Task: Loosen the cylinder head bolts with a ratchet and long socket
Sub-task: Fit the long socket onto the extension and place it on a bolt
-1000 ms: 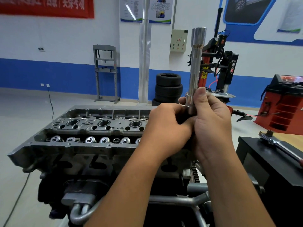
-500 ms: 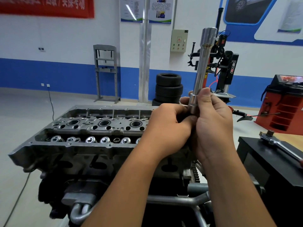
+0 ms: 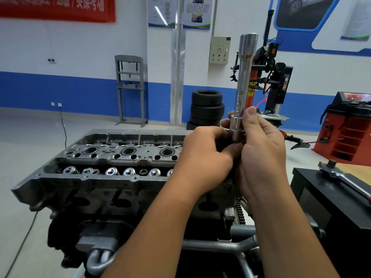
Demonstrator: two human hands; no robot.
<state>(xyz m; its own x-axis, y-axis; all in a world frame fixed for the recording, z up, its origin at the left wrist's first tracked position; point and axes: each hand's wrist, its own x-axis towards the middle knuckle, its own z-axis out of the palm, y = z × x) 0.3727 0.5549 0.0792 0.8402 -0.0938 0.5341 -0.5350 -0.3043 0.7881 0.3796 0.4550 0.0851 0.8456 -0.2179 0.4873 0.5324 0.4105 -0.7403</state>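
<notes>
A long chrome socket stands upright above the cylinder head, its wide end at the top. My right hand pinches its lower collar between thumb and fingers. My left hand curls around something dark just beneath the socket; what it holds is hidden by both hands. The grey cylinder head sits on the engine block, with valve springs and round bores showing to the left of my hands. Its right end is covered by my hands.
A second ratchet wrench lies on a black bench at the right. Behind stand stacked tyres, a tyre changer, a red balancing machine and a grey press frame. A cable crosses the floor at the left.
The socket tilted right half a second ago and now stands close to upright again. Both hands stay together in the same place.
</notes>
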